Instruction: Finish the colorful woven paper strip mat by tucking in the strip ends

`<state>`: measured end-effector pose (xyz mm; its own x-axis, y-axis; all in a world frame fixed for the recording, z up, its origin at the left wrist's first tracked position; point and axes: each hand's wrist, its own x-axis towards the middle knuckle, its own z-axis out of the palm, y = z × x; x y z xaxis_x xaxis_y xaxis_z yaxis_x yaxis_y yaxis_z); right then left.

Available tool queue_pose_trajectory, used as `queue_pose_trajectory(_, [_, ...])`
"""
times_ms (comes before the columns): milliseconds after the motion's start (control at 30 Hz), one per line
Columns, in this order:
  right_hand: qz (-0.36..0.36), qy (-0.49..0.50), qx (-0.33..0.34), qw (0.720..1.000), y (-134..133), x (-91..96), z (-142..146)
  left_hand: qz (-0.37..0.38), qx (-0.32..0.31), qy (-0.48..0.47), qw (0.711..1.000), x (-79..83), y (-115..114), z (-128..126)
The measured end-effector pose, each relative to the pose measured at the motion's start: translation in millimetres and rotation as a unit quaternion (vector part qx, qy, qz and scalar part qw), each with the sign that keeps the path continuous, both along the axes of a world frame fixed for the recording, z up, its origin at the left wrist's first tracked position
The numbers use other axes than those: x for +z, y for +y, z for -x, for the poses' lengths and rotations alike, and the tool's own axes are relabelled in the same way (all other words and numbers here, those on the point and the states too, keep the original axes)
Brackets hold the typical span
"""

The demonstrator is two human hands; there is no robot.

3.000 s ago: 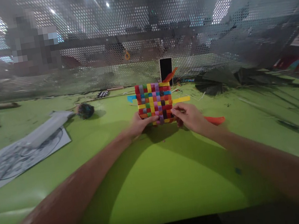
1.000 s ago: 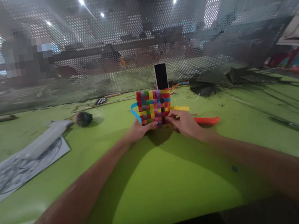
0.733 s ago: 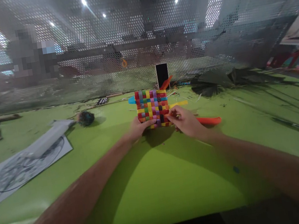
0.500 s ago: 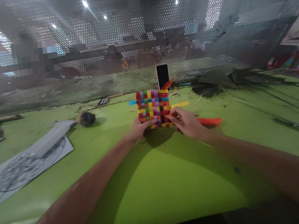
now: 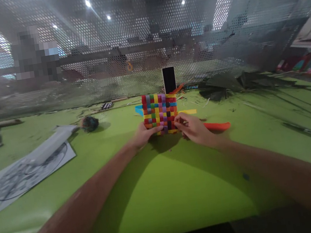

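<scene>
A square mat (image 5: 160, 112) woven from many coloured paper strips stands tilted up on the green table (image 5: 173, 192). My left hand (image 5: 144, 134) grips its lower left edge, thumb laid across the bottom row. My right hand (image 5: 193, 127) pinches a strip at the lower right corner. Loose strip ends stick out: a blue one (image 5: 138, 110) on the left, a yellow one (image 5: 188, 112) on the right, an orange tip (image 5: 177, 88) at the top. An orange strip (image 5: 216, 125) lies on the table behind my right hand.
A black phone (image 5: 169, 79) leans against the perforated screen (image 5: 144, 47) behind the mat. Printed sheets (image 5: 25, 168) lie at the left, with a dark ball (image 5: 88, 123) near them. Dark leaves (image 5: 235, 82) and thin stems (image 5: 307, 127) spread over the right side.
Both hands keep their grip on the mat. The mat has rocked a little and its blue left end has shifted; the orange tip at the top sits lower than half a second ago.
</scene>
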<state>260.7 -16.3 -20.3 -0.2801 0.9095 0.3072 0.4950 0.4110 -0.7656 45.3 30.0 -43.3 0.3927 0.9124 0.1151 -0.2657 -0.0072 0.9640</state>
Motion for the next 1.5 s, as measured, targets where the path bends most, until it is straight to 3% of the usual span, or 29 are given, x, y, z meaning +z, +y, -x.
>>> queue_pose_trajectory(200, [-0.026, -0.041, -0.01, 0.999, -2.0, -0.1, 1.3, -0.044, 0.013, 0.056, 0.997, -1.2, -0.4, -0.5])
queue_pose_trajectory(367, [-0.033, -0.023, -0.033, 0.999, -0.8, 4.0, 3.6, 0.004, 0.055, 0.032, 0.998, -2.8, 1.8, -1.5])
queue_pose_trajectory(533, [-0.01, -0.005, -0.009, 1.0, -1.0, 5.7, 4.2, 0.044, 0.029, -0.025, 0.998, 2.7, -1.2, -2.5])
queue_pose_trajectory(1200, [0.018, -0.021, 0.008, 1.0, -0.6, 10.8, 3.1, -0.029, -0.003, 0.018, 0.999, -4.0, 2.7, 1.6])
queue_pose_trajectory(1500, [0.066, 0.025, 0.015, 0.997, 1.1, 3.5, 2.7, -0.053, 0.03, 0.077, 0.995, 4.1, -3.7, -0.3])
